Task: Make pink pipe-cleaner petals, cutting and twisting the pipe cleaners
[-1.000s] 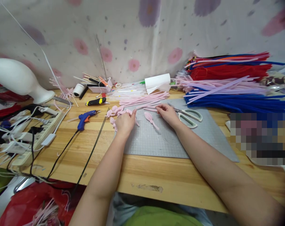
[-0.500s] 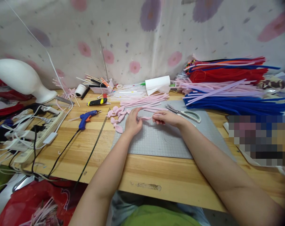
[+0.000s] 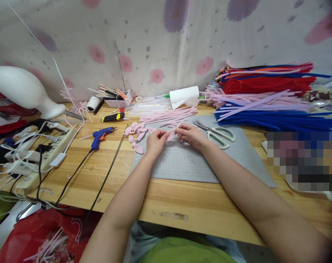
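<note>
A pink pipe cleaner (image 3: pixel 170 135), bent into a small petal-like loop, is between my two hands above the grey cutting mat (image 3: pixel 188 166). My left hand (image 3: pixel 155 143) pinches its left end between thumb and fingertips. On the other side, my right hand (image 3: pixel 192 136) grips its upper right end with curled fingers. Finished-looking pink petal shapes (image 3: pixel 137 140) lie at the mat's left corner, close to my left hand. Scissors (image 3: pixel 219 135) with pale handles rest on the mat just right of my right hand. Straight pink pipe cleaners (image 3: pixel 168 116) lie behind both hands.
To the left are a blue glue gun (image 3: pixel 100 138), dark thin rods (image 3: pixel 111 166), a yellow-black utility knife (image 3: pixel 113 117) and a power strip (image 3: pixel 49 157) with tangled cables. Blue pipe cleaners (image 3: pixel 275 120) and red ones (image 3: pixel 267 84) pile at right. A red bag (image 3: pixel 23 233) hangs below the front edge.
The pink pipe cleaner went from stretched between my hands to bent into a loop. My right hand turned and rose slightly, and more of the scissors shows.
</note>
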The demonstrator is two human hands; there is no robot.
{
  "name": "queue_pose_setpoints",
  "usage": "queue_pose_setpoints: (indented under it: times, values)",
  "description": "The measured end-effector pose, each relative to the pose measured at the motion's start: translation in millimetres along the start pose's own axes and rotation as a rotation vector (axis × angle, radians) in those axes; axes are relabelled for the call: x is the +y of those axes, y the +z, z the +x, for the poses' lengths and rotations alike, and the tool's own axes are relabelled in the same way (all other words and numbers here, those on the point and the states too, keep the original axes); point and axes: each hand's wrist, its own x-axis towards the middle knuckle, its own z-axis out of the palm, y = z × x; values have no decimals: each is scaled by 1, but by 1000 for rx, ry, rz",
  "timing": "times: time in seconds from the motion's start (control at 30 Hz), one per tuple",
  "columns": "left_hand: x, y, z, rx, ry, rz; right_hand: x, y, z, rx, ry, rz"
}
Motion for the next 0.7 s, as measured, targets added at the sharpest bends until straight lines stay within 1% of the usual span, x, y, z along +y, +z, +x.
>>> queue_pose_setpoints:
  times: [0.1,0.13,0.2,0.3,0.4,0.47,0.57,0.63,0.7]
  values:
    - [4,2,-2,28,33,56,8,11,3,121,-71,-65]
    - [4,3,-2,17,15,38,9,14,4,156,-101,-68]
    - [5,5,-2,-29,-66,-35,12,17,5,206,-162,-71]
    - [6,9,-1,-76,-178,-147,14,19,6,216,-218,-129]
    - [8,12,-2,-78,-186,-198,16,20,7,232,-253,-237]
    - [10,13,-2,-113,-199,-229,18,20,9,272,-308,-302]
    - [14,14,-3,-185,-293,-306,19,18,11,314,-423,-390]
    - [18,15,-3,-179,-350,-340,19,17,11,331,-488,-467]
    - [23,17,-2,-134,-380,-356,19,17,10,353,-540,-550]
